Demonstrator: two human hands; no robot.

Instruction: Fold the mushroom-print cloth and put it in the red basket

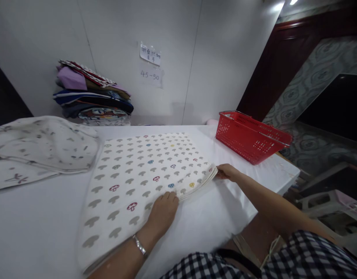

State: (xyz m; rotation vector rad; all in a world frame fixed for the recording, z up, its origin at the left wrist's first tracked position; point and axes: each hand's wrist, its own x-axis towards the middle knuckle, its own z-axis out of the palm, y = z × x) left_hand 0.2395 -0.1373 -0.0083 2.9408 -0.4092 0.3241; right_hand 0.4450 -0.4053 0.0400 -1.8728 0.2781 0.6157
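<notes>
A white cloth printed with mushrooms (143,170) lies folded in layers on the white table. My right hand (227,172) is closed on its near right corner, where the layered edges are raised a little off the tabletop. At the middle of the near edge, my left hand (163,211) has its fingers together and curled over the cloth, pinching that edge; the thumb is hidden. The left wrist wears a metal band (139,245). Grey mushrooms cover the print, with a few red, blue, green and yellow ones among them.
Left of the cloth lies a second white patterned cloth (47,145), loosely heaped. A stack of folded fabrics (92,95) stands at the back against the wall. The red basket (251,135) sits at the table's right end. Beyond that edge stands a stool (332,203).
</notes>
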